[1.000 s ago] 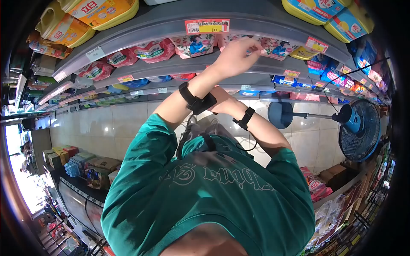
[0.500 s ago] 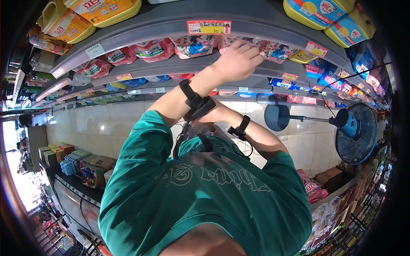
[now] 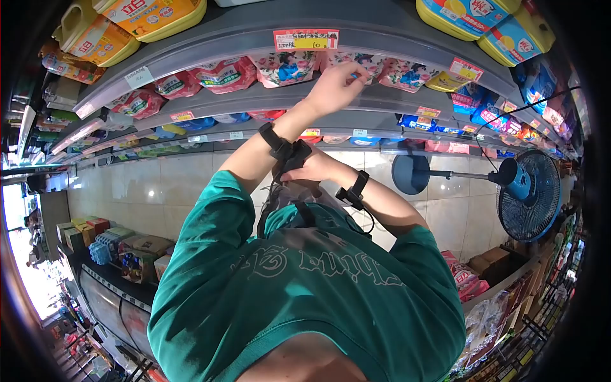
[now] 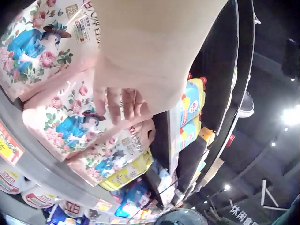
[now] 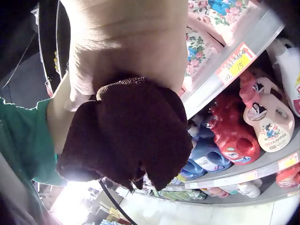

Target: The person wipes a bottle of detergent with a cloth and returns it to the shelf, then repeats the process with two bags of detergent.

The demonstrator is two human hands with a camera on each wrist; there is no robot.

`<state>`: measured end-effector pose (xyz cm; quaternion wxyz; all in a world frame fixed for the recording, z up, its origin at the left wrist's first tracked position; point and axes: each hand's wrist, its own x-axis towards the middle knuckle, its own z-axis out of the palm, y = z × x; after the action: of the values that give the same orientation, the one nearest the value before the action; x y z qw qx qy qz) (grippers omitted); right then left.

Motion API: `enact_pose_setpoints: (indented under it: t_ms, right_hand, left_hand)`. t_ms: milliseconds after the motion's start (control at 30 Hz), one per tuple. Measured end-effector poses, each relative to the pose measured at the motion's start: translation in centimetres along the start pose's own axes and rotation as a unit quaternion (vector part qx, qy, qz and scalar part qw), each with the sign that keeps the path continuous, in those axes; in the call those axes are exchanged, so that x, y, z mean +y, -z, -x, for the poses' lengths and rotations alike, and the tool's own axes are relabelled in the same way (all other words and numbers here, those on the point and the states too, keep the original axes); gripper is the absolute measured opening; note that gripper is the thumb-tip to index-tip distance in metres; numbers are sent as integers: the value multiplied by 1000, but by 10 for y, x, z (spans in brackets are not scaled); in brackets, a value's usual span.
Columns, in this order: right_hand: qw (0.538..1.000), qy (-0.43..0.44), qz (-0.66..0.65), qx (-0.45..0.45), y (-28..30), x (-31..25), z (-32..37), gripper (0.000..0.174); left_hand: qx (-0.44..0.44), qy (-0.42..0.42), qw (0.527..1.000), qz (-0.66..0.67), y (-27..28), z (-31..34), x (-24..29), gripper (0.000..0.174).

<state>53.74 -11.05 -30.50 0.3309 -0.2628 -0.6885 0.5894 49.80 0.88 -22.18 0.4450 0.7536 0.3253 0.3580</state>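
My left hand (image 3: 337, 88) reaches out to a shelf of pink floral detergent pouches (image 3: 284, 67). In the left wrist view its loosely bent fingers (image 4: 114, 105) overlap the middle pouch (image 4: 70, 119), and nothing shows held in them. Lower and nearer my body, my right hand (image 3: 312, 169) sits beneath the left forearm. The right wrist view shows that hand gripping a bunched dark brown cloth (image 5: 136, 133), which hides most of its fingers.
Above the pouches, yellow jugs (image 3: 149, 18) stand on the upper shelf. Detergent bottles (image 5: 269, 117) fill a lower shelf. A blue standing fan (image 3: 528, 194) is on the right, with a thin cable near it. Boxes (image 3: 83, 229) lie behind on the left.
My left hand has shifted left along the pouches, its fingers spreading downward and then bending again. The right hand has drawn slightly left and closer to my body.
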Motion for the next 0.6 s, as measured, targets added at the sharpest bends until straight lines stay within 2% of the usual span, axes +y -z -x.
enact_pose_setpoints:
  t_ms: [100,200,300,333,367,400,467,567,600]
  right_hand:
    - [998,-25,59,-15,2,12,5,34]
    - [992,-109,62,-12,10,25,18,35]
    - [979,-14,197,46,33,33,38,36]
    - [991,-120,35,52,44,26,45,35]
    - [977,-190,-64,72,56,22,52,31]
    - [973,-147,-30,173,64,26,60,30]
    - [948,-129,34,287,97,28,71,30]
    - [899,-99,117,411,147,2,79,29]
    - [889,-83,86,443,160,-5,78,29]
  left_hand:
    - [17,-50,998,-45,1,0,-13,19]
    - [47,-53,997,-27,8,5,-14,20]
    - [114,-15,993,29,14,12,-30,20]
    - [135,5,989,55,17,15,-37,20]
    - [155,26,984,82,20,18,-45,20]
    - [171,50,979,102,22,22,-58,19]
    - [165,71,979,97,31,31,-72,19]
    - [151,107,979,81,41,44,-75,18]
    - [147,111,979,85,42,47,-76,18]
